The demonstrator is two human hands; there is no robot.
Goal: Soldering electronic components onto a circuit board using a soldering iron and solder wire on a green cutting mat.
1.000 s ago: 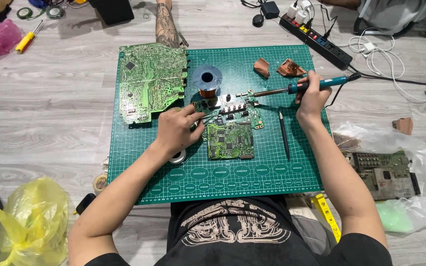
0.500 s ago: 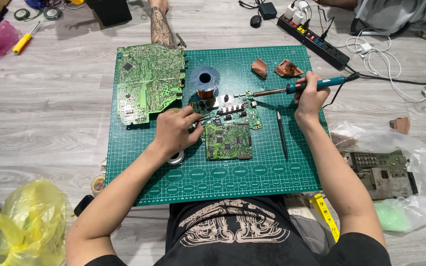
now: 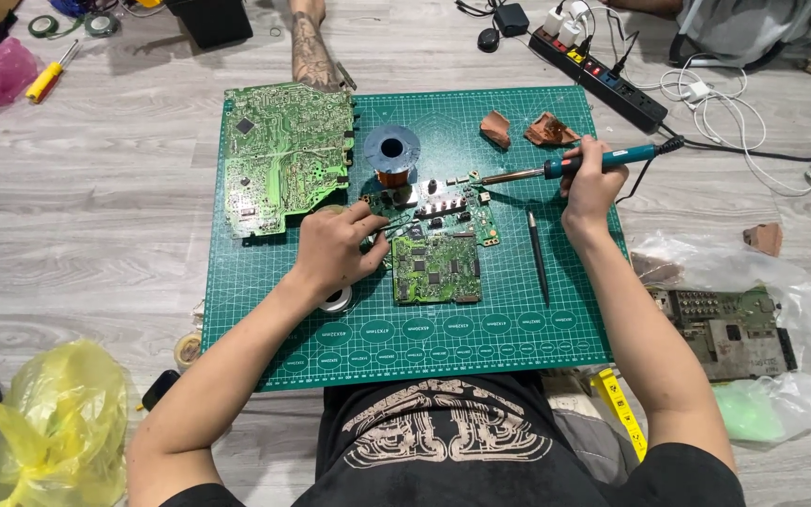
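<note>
My right hand (image 3: 589,186) grips a blue-handled soldering iron (image 3: 556,169), its tip pointing left at the top edge of a small green circuit board (image 3: 436,261). My left hand (image 3: 335,249) rests on the left side of that board, pinching thin dark tweezers (image 3: 390,228) over the components. Both sit on a green cutting mat (image 3: 518,319). A copper wire coil on a blue spool (image 3: 391,155) stands just behind the small board.
A large green circuit board (image 3: 279,155) lies at the mat's left. A dark pen-like tool (image 3: 538,255) lies right of the small board, two brown scraps (image 3: 523,129) behind. A power strip (image 3: 598,66), a bagged circuit board (image 3: 729,324), a yellow bag (image 3: 58,427) and a tattooed leg (image 3: 312,47) surround the mat.
</note>
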